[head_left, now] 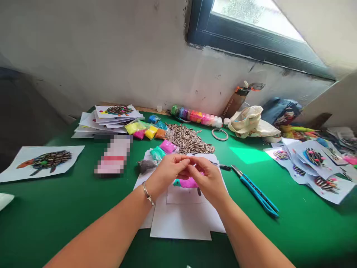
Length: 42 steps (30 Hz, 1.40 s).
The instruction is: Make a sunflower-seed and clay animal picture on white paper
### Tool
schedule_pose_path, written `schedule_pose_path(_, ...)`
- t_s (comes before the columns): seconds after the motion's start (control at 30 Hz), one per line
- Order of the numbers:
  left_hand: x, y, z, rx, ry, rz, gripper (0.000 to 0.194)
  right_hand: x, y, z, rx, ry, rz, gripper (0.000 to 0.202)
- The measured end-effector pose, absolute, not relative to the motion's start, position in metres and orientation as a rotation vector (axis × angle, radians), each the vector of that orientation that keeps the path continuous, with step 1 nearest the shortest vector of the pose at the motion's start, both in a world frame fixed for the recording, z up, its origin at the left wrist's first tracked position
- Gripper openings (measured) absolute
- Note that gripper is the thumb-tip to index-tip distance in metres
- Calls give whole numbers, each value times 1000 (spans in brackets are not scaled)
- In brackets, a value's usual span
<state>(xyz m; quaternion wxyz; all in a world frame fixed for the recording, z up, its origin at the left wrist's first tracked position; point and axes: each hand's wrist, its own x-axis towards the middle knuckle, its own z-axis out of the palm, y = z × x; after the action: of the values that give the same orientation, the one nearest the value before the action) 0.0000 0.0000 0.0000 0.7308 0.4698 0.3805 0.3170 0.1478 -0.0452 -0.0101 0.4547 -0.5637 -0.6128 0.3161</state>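
Note:
My left hand (170, 169) and my right hand (205, 176) meet above the white sheets (181, 223), fingertips pinched together. Whatever lies between the fingertips is too small or hidden to name. Just below them, a pink clay shape (189, 182) with a teal end (177, 182) lies on a small white paper, partly covered by my right hand. A dark piece (199, 191) sits beside it. Behind my hands is a heap of striped seeds (189, 138). Clay packets in teal (157, 153), purple (168, 146) and dark grey (145, 166) lie close to my left hand.
A blue utility knife (259, 195) lies at right, near a tape roll (219, 134). Seed pictures stand stacked at back left (108, 121) and lie spread at right (315, 163); another picture (52, 162) is at far left. A bottle (235, 100) and cloth bag (248, 121) are behind.

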Motion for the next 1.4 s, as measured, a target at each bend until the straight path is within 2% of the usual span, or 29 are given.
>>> schedule_pose_path(0.23, 6, -4, -2, 1022, 803, 654, 45, 153, -45, -21, -1375, -1474, 834, 21)
schedule_pose_path(0.43, 7, -7, 1, 1039, 783, 626, 44, 157, -46, -24, -1335, -1486, 781, 14)
schedule_pose_path(0.57, 3, 1, 1, 1150, 954, 644, 37, 163, -52, -18, -1333, -1532, 647, 10)
schedule_pose_path(0.73, -1, 10, -5, 1257, 1085, 698, 24, 167, -72, -23, -1349, -1765, 465, 14)
schedule_pose_path(0.97, 2, 10, -11, 1383, 1113, 682, 25, 166, -87, -37, -1359, -2035, 73, 18)
schedule_pose_path(1.4, 2, 11, -16, 1430, 1117, 676, 25, 163, -89, -45, -1400, -2179, -131, 22)
